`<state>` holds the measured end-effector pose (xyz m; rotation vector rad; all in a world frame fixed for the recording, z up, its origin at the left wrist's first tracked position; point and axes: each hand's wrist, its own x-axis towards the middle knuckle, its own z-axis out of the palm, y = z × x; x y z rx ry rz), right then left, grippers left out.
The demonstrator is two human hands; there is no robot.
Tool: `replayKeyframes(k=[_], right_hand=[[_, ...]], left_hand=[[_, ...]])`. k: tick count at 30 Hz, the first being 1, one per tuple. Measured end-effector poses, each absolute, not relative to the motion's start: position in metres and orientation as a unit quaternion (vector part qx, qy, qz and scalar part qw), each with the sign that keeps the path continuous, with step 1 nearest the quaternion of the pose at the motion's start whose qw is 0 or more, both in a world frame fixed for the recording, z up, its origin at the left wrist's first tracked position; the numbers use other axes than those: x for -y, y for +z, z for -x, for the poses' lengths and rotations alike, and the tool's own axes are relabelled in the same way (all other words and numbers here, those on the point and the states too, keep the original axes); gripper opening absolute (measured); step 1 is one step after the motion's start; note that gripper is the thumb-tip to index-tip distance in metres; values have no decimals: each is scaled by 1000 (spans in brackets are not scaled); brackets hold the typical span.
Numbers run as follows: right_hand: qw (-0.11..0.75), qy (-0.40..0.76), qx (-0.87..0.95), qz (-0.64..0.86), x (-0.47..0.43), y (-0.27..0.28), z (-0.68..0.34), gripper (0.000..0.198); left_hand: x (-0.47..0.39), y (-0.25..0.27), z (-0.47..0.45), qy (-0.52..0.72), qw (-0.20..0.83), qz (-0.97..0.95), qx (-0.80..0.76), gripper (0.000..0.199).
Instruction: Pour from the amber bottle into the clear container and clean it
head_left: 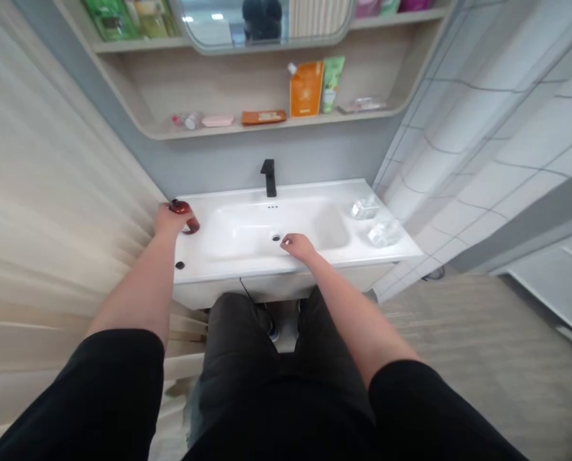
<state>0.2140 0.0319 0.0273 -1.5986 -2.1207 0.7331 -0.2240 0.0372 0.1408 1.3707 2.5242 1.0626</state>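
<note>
My left hand (pixel 167 221) is closed around a reddish-brown bottle (pixel 190 223) with a black top, at the left end of the white washbasin (pixel 209 269). The fingers partly cover the bottle. Over the front part of the bowl, just right of the drain hole (pixel 276 237), my right hand (pixel 299 246) is curled with its fingertips pressed together. Whatever the right fingers may hold is too small to make out. A small black round piece (pixel 180 265) lies on the counter below my left hand.
A black faucet (pixel 269 178) rises behind the bowl. Two clear containers (pixel 364 208) stand on the right counter. Above hangs a shelf (pixel 238 130) with an orange pouch (pixel 306 89), a green tube (pixel 333 83) and small items, plus a mirror (pixel 309 22). A curtain (pixel 50 192) hangs at left.
</note>
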Motion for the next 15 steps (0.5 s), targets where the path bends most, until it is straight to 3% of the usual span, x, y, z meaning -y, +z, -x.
replayKeyframes(k=[2, 4, 9, 11, 15], right_hand=[[187, 278, 755, 563, -33, 26, -213, 18], [191, 307, 759, 542, -34, 23, -212, 33], [308, 399, 765, 400, -30, 17, -218, 111], [346, 432, 756, 349, -28, 17, -222, 117], [402, 476, 703, 342, -24, 21, -225, 108]], left_hand=[[-38, 135, 197, 346, 51, -442, -826, 83], [-30, 126, 155, 352, 74, -503, -786, 83], [5, 100, 27, 400, 166, -640, -635, 69], [12, 95, -12, 403, 172, -662, -608, 68], [8, 96, -51, 390, 201, -673, -595, 74]])
